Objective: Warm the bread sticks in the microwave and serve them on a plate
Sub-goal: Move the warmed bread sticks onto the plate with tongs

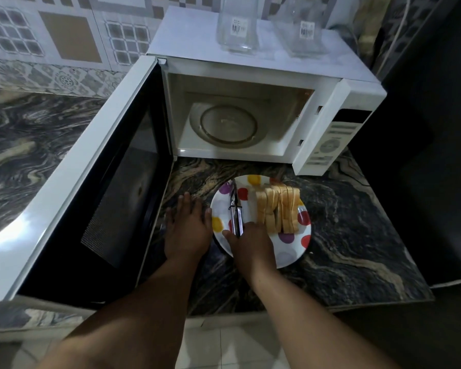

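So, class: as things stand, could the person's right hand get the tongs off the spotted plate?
Probably yes. The right hand already lies on the near end of the tongs, which rest bare on the plate left of the bread sticks. Nothing covers them; the left hand lies flat beside the plate.

This is a home kitchen. A white microwave (264, 102) stands open at the back of a dark marbled stone table (357, 235), against a wall of patterned tiles (64, 35), and 2 clear glass jars (237, 22) sit on top of the microwave.
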